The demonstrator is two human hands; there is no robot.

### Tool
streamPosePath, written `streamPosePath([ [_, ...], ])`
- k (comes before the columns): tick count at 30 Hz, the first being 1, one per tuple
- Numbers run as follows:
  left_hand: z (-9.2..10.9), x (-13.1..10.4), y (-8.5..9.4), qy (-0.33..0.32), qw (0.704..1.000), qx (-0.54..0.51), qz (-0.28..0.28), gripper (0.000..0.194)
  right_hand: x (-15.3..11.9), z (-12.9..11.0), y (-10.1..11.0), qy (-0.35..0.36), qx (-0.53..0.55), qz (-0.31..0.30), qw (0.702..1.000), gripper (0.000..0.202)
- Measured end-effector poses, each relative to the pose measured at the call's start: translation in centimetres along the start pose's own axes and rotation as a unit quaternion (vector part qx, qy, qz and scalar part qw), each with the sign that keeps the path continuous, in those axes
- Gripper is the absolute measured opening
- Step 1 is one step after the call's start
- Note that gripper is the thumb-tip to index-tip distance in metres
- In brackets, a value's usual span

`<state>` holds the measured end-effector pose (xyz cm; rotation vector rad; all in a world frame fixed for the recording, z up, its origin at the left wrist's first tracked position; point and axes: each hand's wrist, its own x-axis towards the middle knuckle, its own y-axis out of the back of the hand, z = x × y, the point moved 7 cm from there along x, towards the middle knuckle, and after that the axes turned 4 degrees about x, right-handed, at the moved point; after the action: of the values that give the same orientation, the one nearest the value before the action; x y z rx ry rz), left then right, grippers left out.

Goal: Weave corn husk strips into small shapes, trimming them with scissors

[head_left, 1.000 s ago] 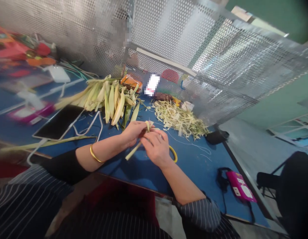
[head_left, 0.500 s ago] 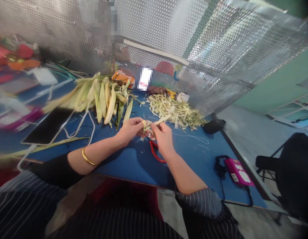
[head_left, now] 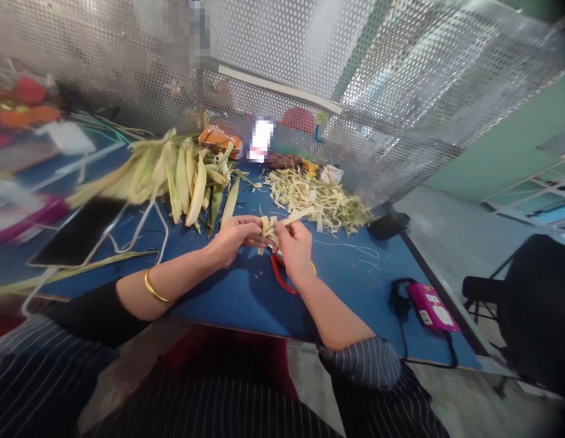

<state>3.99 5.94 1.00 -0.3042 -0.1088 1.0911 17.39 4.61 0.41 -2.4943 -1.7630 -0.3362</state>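
Note:
Above the blue table, my left hand (head_left: 237, 236) pinches a small bundle of pale corn husk strips (head_left: 267, 227). My right hand (head_left: 293, 243) is closed on the same husk piece from the other side, and one strip sticks out past its fingers to the upper right. A pair of scissors with a red handle (head_left: 279, 272) lies on the table beneath my right hand, partly covered by it. Behind my hands rests a heap of shredded husk (head_left: 316, 198). To the left of it is a pile of whole corn husks (head_left: 173, 176).
A tablet (head_left: 79, 231) with a white cable lies at left. An orange packet (head_left: 220, 141) and a lit phone (head_left: 261, 140) are at the back, before a perforated metal screen (head_left: 273, 79). At right are a black object (head_left: 388, 226) and a magenta pack (head_left: 432, 306) with a black strap.
The view has shifted slightly. My hands stay together on the husk, and a strip now stands out more clearly between my fingers.

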Motion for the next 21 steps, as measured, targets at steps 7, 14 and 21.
streamPosePath([
  [7, -0.4, 0.2, 0.7, -0.038, 0.996, 0.057, 0.054, 0.027, -0.3, 0.3, -0.7, -0.046, 0.047, -0.013, 0.998, 0.024],
  [14, 0.1, 0.3, 2.1, -0.068, 0.985, 0.093, 0.130, 0.023, -1.2, 0.9, -1.7, -0.158, 0.125, -0.054, 0.978, 0.026],
  [21, 1.4, 0.6, 3.5, -0.090, 0.970, 0.121, 0.189, 0.017, -1.7, -2.9, -2.2, 0.032, -0.019, -0.200, 0.979, 0.022],
])
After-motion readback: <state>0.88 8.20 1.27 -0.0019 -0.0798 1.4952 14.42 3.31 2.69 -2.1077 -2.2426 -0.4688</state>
